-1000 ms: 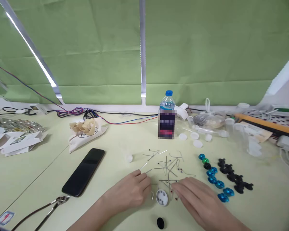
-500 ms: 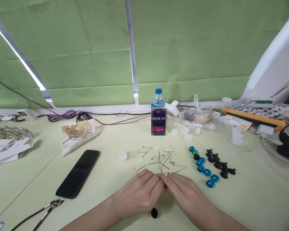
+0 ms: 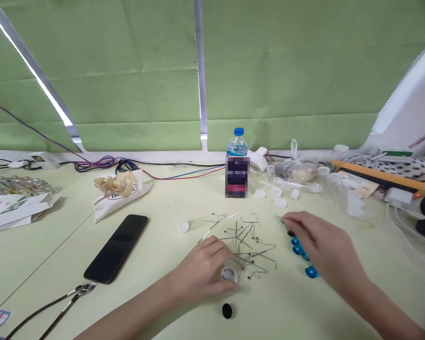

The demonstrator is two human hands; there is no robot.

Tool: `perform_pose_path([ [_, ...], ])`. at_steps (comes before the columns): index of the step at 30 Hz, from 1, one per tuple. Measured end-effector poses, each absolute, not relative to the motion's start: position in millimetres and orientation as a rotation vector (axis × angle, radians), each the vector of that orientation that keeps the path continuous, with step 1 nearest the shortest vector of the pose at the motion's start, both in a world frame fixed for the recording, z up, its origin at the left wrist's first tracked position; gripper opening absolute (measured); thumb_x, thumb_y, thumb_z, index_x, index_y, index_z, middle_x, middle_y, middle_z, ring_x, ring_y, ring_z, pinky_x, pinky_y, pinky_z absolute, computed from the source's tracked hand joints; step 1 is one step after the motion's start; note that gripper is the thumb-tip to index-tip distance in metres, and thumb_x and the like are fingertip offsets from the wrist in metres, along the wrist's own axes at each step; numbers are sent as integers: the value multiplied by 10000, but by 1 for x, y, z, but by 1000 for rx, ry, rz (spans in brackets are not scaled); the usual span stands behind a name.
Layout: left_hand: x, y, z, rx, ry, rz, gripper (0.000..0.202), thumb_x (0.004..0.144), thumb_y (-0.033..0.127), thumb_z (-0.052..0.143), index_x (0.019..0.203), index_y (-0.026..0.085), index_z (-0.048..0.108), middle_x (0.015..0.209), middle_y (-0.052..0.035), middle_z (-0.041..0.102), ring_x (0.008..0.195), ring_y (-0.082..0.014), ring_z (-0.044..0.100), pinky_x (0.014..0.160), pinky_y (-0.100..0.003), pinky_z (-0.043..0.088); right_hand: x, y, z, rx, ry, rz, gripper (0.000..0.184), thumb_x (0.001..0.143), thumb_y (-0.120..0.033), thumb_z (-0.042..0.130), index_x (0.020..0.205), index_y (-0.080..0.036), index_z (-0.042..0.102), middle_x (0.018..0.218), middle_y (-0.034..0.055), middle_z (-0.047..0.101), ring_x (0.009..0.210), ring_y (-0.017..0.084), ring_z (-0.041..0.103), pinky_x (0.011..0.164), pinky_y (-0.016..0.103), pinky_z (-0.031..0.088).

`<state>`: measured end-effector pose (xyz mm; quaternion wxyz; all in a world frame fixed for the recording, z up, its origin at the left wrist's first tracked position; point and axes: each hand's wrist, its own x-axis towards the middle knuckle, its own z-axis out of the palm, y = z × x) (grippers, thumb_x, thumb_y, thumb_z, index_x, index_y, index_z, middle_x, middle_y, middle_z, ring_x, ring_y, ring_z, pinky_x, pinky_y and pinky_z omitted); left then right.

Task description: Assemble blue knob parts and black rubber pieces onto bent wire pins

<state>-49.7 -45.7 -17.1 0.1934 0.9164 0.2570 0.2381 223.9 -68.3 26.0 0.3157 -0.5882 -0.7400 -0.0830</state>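
My left hand (image 3: 205, 264) is closed around a small round whitish piece with dark spots (image 3: 229, 275), held between thumb and fingers. Thin bent metal rods (image 3: 250, 231) lie scattered just past it, some with tiny coloured ends. A black round piece (image 3: 227, 310) lies on the table nearer to me. To the right, my right hand (image 3: 322, 245) pinches at a small teal metallic piece (image 3: 282, 221), mostly covered by the fingertips. Under and beside that hand are a black metallic piece (image 3: 291, 233) and several shiny blue metallic pieces (image 3: 311, 272). The hand hides the black stemmed pieces.
A phone (image 3: 116, 248) and pliers (image 3: 80, 289) lie at left, near a cloth pouch (image 3: 122, 196). A water bottle (image 3: 237, 165) stands behind the rods. White caps (image 3: 280, 202), clear tubes and an orange-edged device (image 3: 382, 175) are at the back right.
My hands were together over the rods and have parted. The right one has moved right to the coloured pieces. The whitish piece now shows in my left hand.
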Motion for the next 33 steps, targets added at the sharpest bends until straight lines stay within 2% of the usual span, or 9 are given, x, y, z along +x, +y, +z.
perform_pose_path([
  [2, -49, -48, -20, 2621, 708, 547, 441, 714, 481, 717, 1026, 200, 586, 963, -42, 632, 923, -215, 524, 802, -332, 468, 241, -60, 32, -1732, -1883, -207, 251, 929, -397, 409, 849, -228, 577, 764, 13, 695, 611, 182, 633, 527, 287, 437],
  [6, -47, -49, -23, 2705, 743, 460, 319, 753, 393, 698, 969, 183, 592, 908, -42, 617, 879, -207, 507, 764, -316, 448, 264, -42, 22, -1863, -1901, -148, 287, 927, -383, 376, 790, -224, 573, 846, 22, 681, 686, 188, 634, 545, 287, 430],
  [11, -53, -44, -18, 2754, 824, 369, 259, 756, 379, 694, 851, 167, 579, 845, -41, 593, 835, -203, 505, 730, -308, 432, 276, -25, -4, -1812, -2057, -166, 349, 944, -347, 330, 906, -179, 634, 930, 83, 650, 744, 208, 641, 585, 301, 447],
  [13, -57, -40, -14, 2774, 845, 326, 288, 742, 407, 709, 814, 166, 568, 846, -39, 589, 822, -200, 510, 725, -305, 428, 279, -20, -11, -1811, -2097, -161, 360, 946, -350, 340, 909, -168, 648, 910, 91, 637, 722, 213, 636, 565, 302, 437],
  [18, -63, -34, -3, 2766, 859, 226, 323, 717, 433, 729, 781, 166, 559, 813, -25, 583, 779, -186, 527, 695, -282, 423, 283, -12, -22, -1768, -2182, -139, 436, 958, -361, 315, 738, -179, 645, 806, 91, 600, 619, 203, 600, 504, 307, 406],
  [22, -64, -32, 0, 2773, 845, 209, 341, 707, 450, 731, 759, 163, 556, 797, -23, 576, 771, -186, 536, 695, -283, 419, 287, -9, -26, -1733, -2209, -147, 445, 960, -386, 309, 710, -199, 626, 766, 82, 585, 597, 211, 583, 513, 329, 413],
  [25, -64, -32, 1, 2774, 870, 194, 357, 681, 453, 751, 744, 162, 554, 787, -19, 578, 766, -185, 529, 683, -279, 420, 286, -11, -20, -1724, -2203, -177, 439, 964, -379, 281, 770, -195, 630, 815, 100, 594, 638, 230, 591, 531, 352, 426],
  [29, -67, -30, 2, 2809, 893, 205, 377, 672, 478, 748, 726, 159, 555, 762, -18, 575, 741, -183, 521, 651, -281, 414, 255, -30, -3, -1562, -2144, -183, 365, 971, -335, 288, 946, -205, 629, 967, 105, 607, 808, 241, 621, 626, 356, 476],
  [33, -70, -29, 3, 2842, 914, 180, 387, 654, 473, 763, 710, 159, 543, 739, -15, 570, 722, -182, 515, 611, -277, 402, 190, -69, -1, -1322, -2251, 237, 258, 969, -301, 366, 958, -249, 618, 896, 20, 628, 763, 161, 628, 667, 273, 514],
])
